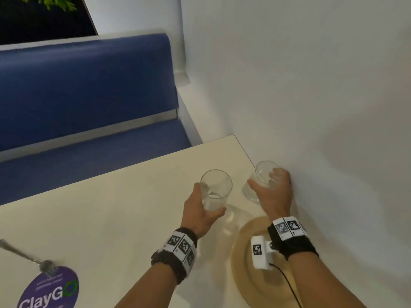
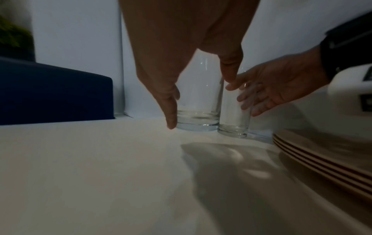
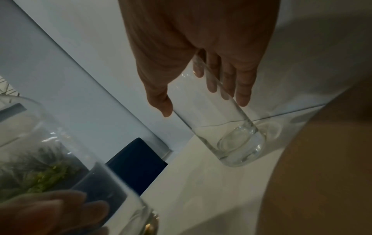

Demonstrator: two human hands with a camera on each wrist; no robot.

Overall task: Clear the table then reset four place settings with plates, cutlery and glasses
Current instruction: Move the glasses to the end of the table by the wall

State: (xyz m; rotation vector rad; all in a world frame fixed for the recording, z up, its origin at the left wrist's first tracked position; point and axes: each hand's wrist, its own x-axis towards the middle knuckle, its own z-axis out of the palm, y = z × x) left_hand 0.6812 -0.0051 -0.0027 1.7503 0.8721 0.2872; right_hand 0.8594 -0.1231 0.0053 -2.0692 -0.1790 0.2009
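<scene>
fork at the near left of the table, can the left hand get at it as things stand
Probably not right away: the left hand is wrapped around a glass. The bare table between it and the fork leaves the path free once the glass is released.

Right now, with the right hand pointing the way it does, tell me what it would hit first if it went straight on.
The right hand already grips the glass by the wall. Past that, the white wall comes first, probably almost at once; depth is hard to judge.
</scene>
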